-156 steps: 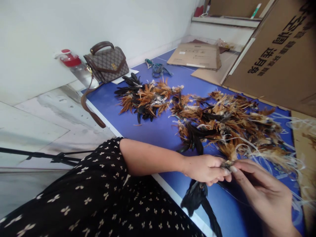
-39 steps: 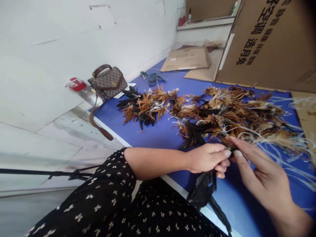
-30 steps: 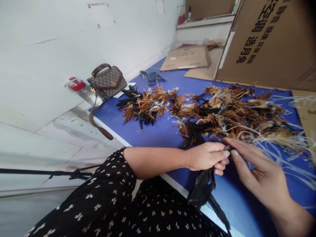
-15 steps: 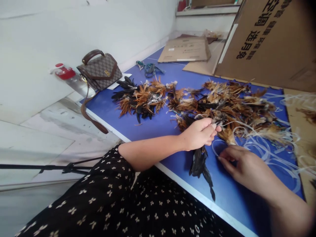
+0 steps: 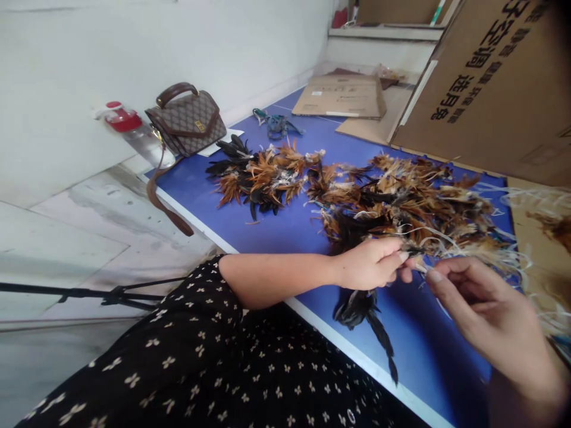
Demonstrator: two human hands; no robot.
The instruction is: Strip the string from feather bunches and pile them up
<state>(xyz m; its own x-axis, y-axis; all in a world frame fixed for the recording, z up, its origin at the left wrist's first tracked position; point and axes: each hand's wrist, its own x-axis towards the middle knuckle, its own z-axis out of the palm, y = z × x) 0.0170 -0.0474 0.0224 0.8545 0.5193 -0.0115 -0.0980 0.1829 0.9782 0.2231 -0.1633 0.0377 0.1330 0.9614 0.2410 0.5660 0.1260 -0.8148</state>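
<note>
My left hand [image 5: 372, 264] is closed on a bunch of black feathers [image 5: 354, 309], whose long tips hang down below it toward the table's front edge. Pale quill ends stick out past its fingertips. Just to the right, my right hand [image 5: 495, 303] pinches a thin white translucent strip [image 5: 422, 267] between thumb and forefinger, close to those quill ends. Behind both hands lies a heap of brown and black feather bunches [image 5: 401, 190] with loops of white strip [image 5: 437, 238] over it.
The blue tabletop [image 5: 214, 220] has a white front edge. More feather bunches [image 5: 267, 178] lie left, near a teal-grey bundle [image 5: 279, 126], a handbag [image 5: 190, 122] and a red-capped bottle [image 5: 138, 137]. Flat cardboard [image 5: 341, 98] and a large carton [image 5: 499, 89] stand behind.
My right hand has risen and turned, with its thumb and finger now pinching near the quill ends. My left hand with the black feathers has shifted slightly right and lower.
</note>
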